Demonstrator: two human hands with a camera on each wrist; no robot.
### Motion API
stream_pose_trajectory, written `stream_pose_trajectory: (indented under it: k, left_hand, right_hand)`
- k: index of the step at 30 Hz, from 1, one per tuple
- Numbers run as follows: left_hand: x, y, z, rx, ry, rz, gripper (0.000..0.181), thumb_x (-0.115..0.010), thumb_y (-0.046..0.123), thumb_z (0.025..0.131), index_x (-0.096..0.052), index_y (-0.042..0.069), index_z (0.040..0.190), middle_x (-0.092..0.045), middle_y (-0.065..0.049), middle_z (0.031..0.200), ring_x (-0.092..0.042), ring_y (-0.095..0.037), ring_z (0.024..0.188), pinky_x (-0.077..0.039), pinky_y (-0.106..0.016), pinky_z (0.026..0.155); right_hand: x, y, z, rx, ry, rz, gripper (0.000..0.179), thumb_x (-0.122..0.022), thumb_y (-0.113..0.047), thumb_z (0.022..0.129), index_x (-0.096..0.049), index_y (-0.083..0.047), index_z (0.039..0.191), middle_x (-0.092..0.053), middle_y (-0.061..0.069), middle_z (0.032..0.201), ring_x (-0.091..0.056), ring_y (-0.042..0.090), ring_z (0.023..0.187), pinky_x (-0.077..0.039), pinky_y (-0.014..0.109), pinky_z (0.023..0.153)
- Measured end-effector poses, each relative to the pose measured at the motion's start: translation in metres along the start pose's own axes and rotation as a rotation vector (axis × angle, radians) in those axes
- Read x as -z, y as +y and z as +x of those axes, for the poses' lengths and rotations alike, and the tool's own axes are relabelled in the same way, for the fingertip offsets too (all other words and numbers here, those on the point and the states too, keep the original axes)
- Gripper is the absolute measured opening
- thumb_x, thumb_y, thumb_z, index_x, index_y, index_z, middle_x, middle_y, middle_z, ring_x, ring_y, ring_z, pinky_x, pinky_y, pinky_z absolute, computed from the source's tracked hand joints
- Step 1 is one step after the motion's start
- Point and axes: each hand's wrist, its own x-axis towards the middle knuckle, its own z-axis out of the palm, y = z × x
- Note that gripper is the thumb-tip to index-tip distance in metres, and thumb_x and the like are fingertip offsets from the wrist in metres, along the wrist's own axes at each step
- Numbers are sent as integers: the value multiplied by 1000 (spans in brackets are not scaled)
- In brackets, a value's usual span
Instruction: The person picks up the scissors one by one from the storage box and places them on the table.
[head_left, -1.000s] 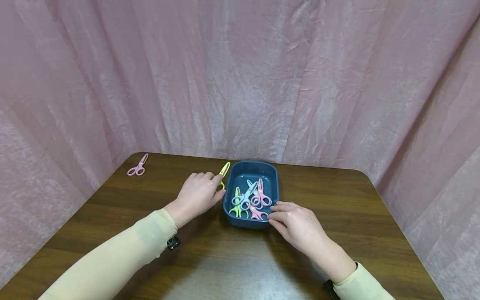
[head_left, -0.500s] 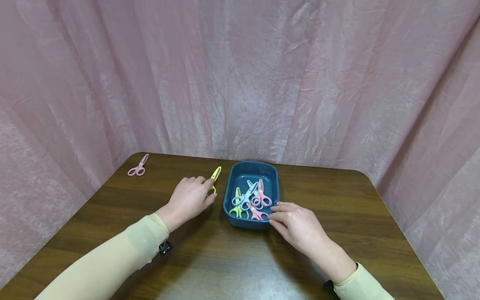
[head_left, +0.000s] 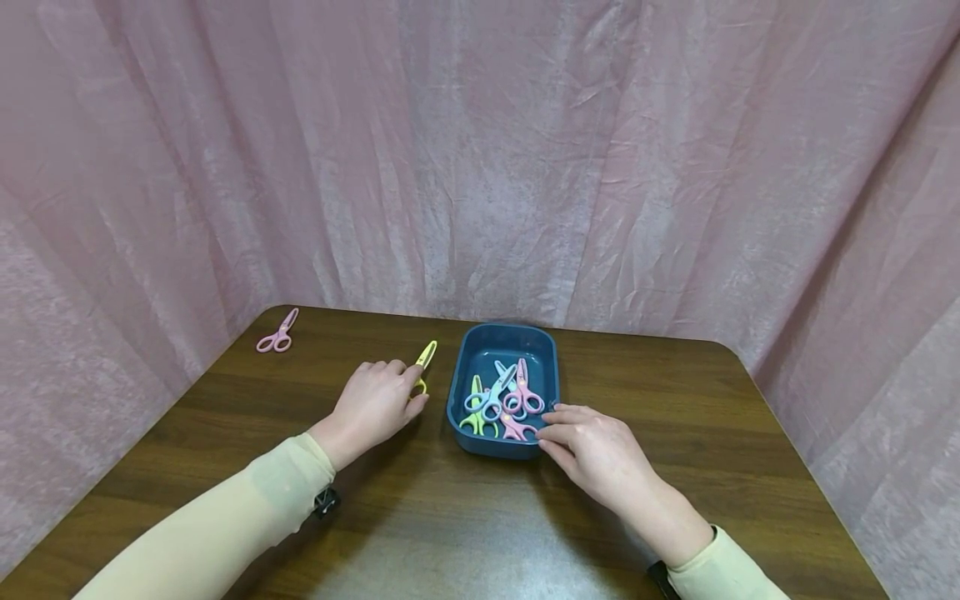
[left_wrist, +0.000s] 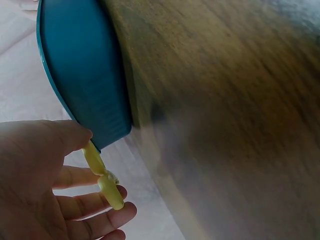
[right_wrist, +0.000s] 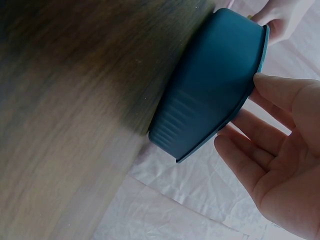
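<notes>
In the head view my left hand (head_left: 375, 404) pinches yellow scissors (head_left: 426, 356) between thumb and fingers, blades pointing away and up to the right. The left wrist view shows their yellow handle loops (left_wrist: 111, 192) between the thumb and the fingers. Just right of them stands a dark blue tray (head_left: 495, 450). My right hand (head_left: 596, 450) grips its near right corner, the thumb outside the rim and fingertips inside. Several scissors lie heaped in the tray's near half, among them light blue scissors (head_left: 498, 392), pink scissors (head_left: 521, 381) and green scissors (head_left: 474, 418).
Another pair of pink scissors (head_left: 286, 326) lies at the far left corner of the brown wooden table (head_left: 645, 375). Pink curtains (head_left: 510, 167) hang close behind the table's back edge and along both sides.
My left hand has moved left and slightly nearer with the yellow scissors, away from the tray's left side. The right hand, the tray and the scissors in it have stayed put.
</notes>
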Motion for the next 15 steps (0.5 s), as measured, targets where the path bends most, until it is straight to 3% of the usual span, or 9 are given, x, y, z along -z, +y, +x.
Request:
stream_pose_trajectory:
  k: [15]
  left_hand:
    - [-3, -9, -10, 10, -41, 16, 35, -87, 30, 95, -77, 3, 113, -73, -14, 90, -71, -37, 76, -57, -52, 68]
  right_hand:
    - [1, -1, 0, -11, -8, -1, 15, -88, -18, 96, -89, -13, 110, -81, 6, 123, -73, 29, 127, -60, 50, 102]
